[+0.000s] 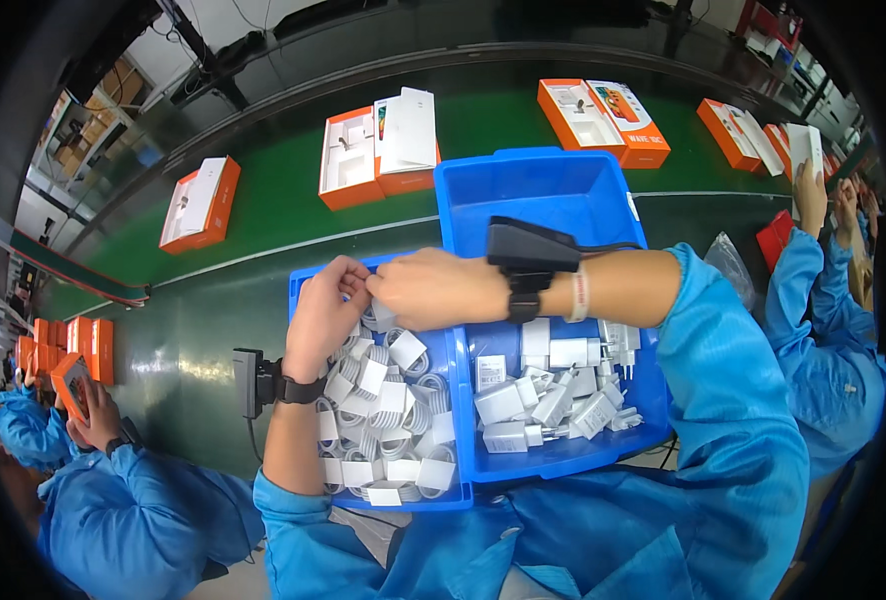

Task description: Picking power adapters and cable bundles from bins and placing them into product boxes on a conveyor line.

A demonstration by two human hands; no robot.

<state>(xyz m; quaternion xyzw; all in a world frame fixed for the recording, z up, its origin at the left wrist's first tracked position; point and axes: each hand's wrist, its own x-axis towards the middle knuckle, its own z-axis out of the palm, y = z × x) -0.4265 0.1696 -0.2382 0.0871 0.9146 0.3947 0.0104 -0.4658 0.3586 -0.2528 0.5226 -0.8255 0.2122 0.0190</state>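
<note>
My left hand (325,308) and my right hand (431,288) meet at the fingertips over the far end of a blue bin (460,440). Both have their fingers curled and pinched together; whatever they grip is hidden. The bin holds many coiled white charging cables (372,376), each with a white paper band. One banded cable (383,315) shows just beneath my right hand, and I cannot tell if it is held. To the right, a second blue bin (553,462) contains a jumble of white charger plugs (553,400).
Behind the charger bin sits another blue bin (538,195). Along the green conveyor (273,200) lie open orange-and-white phone boxes (351,160), (201,205), (603,125). Co-workers in blue flank me: one at left holds an orange box (73,385); another's hand (811,195) is at far right.
</note>
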